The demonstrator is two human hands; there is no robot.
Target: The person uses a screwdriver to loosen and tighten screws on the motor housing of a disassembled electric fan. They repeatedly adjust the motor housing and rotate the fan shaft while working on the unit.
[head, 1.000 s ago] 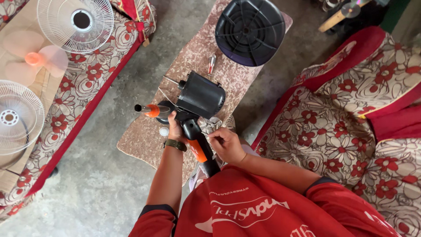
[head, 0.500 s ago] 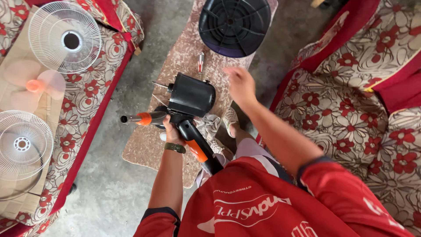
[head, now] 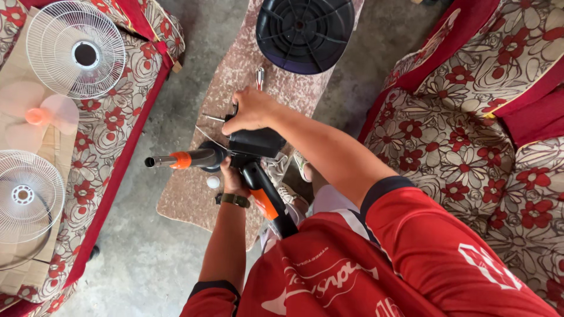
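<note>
Flattened brown cardboard (head: 23, 176) lies on the flowered couch (head: 126, 105) at the left, under the two white fan grilles (head: 76, 50) and the pale fan blade (head: 38, 114). No labels, signs or screens are visible near the couch.

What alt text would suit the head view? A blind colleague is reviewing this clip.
Seen from above, a person in a red shirt grips a black fan motor housing from below with the left hand while the right hand reaches over its top, above a mottled brown table. A round black fan base lies at the table's far end; white fan grilles rest on a floral sofa at left.
</note>
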